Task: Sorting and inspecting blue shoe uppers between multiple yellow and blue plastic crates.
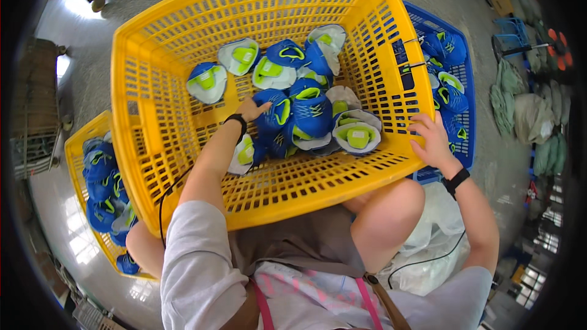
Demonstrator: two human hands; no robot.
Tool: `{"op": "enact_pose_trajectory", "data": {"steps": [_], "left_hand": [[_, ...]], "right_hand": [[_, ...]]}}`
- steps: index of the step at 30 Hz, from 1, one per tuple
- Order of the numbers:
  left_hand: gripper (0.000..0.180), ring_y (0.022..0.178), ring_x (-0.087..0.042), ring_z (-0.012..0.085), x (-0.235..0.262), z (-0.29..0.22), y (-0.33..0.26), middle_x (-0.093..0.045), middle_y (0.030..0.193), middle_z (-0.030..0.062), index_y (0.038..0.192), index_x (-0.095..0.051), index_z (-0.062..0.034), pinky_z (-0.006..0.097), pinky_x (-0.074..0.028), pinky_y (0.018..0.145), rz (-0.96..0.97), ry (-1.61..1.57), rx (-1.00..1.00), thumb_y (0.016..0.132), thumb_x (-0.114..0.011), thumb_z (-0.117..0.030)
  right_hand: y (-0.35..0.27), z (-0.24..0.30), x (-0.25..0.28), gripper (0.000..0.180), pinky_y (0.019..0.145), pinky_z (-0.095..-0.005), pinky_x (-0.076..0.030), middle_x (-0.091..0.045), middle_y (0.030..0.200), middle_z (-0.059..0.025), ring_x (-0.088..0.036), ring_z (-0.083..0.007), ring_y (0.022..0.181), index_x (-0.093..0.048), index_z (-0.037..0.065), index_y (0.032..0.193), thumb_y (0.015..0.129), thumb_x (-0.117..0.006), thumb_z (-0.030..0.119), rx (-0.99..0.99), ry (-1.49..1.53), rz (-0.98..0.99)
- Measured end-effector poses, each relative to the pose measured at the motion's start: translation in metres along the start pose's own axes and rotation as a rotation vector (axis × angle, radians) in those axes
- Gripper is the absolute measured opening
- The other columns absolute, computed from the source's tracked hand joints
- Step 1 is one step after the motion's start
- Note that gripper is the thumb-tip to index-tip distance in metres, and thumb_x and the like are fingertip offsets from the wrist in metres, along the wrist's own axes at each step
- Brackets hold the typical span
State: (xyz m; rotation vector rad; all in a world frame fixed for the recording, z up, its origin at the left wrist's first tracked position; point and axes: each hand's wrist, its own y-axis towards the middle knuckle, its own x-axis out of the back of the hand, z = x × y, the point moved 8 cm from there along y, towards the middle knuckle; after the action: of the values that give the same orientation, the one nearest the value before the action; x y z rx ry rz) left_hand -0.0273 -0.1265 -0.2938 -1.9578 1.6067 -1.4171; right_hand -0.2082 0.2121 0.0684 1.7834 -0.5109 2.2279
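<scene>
A large yellow plastic basket [257, 211] tilts in front of me over my lap, with several blue shoe uppers inside that have lime-green linings and pale undersides. My left hand [249, 110] reaches into it and grips a blue shoe upper [269, 121] near the middle of the pile, its thumb on the upper and its other fingers partly hidden. Beside that piece lies another blue shoe upper [310, 113]. At the basket's right rim, my right hand [431, 140] is closed over the edge, fingertips on the inner side.
On the right, a blue basket [468, 140] holds more blue shoe uppers. A second yellow basket [76, 165] with similar uppers stands at lower left. Clear plastic bags [437, 232] lie by my right leg. Carts [40, 98] stand at far left, and grey-green sacks [532, 116] at far right.
</scene>
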Motion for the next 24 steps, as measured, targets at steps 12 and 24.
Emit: {"op": "enact_pose_trajectory", "data": {"steps": [12,24], "left_hand": [[0.086,0.113,-0.045,0.0251,-0.053,-0.057,-0.039,-0.040,0.129,0.0126,0.139,-0.015,-0.0108,0.039,-0.042,0.091,0.299,-1.232,-0.060,0.075,-0.072,-0.013],[0.081,0.107,-0.050,0.0218,0.049,-0.147,-0.176,-0.049,0.120,0.0094,0.136,-0.025,-0.0076,0.036,-0.043,0.092,0.217,-1.092,-0.488,0.067,-0.064,0.010]], "right_hand": [[0.015,0.000,0.007,0.019,0.075,-0.0385,-0.043,-0.053,0.095,-0.0070,-0.046,-0.0333,0.092,-0.058,0.008,0.080,0.063,-0.064,0.011,-0.008,0.003,-0.102],[-0.006,-0.006,0.002,0.009,0.080,-0.0394,-0.042,-0.054,0.085,-0.0053,-0.048,-0.0335,0.087,-0.059,0.008,0.073,0.068,-0.062,0.014,0.080,-0.039,-0.227]]}}
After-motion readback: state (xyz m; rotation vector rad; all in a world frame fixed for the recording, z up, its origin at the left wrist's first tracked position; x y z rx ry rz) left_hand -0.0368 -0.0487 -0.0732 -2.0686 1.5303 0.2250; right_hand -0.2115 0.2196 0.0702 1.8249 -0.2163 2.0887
